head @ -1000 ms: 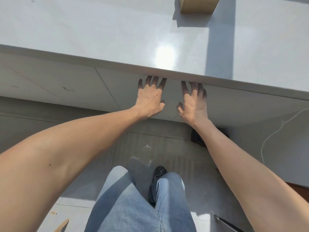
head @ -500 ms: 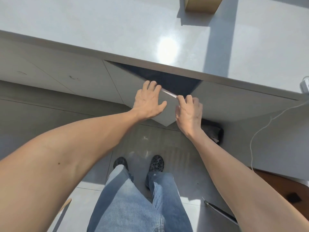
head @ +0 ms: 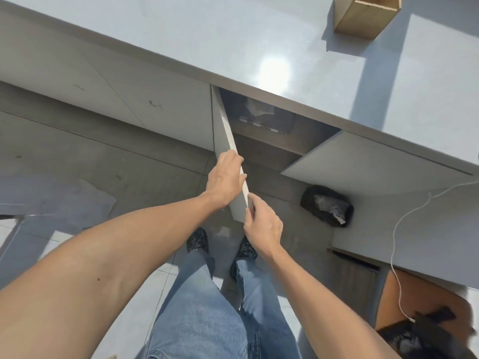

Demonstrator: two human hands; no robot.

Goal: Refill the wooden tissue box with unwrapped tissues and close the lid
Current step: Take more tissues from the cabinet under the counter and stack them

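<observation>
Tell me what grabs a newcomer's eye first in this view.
Both hands on the open cabinet door at centre: the left hand grips its edge higher up, the right hand holds the lower corner. Behind it, the dark cabinet shelf holds a dim package. The wooden box sits on the countertop, top right.

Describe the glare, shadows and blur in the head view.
Head view: sun glare burns a white patch on the countertop; the wooden tissue box casts a hard shadow toward the camera; the open cabinet interior is dim, its contents unclear; wide-angle distortion bends the counter edge; corners look soft.
</observation>
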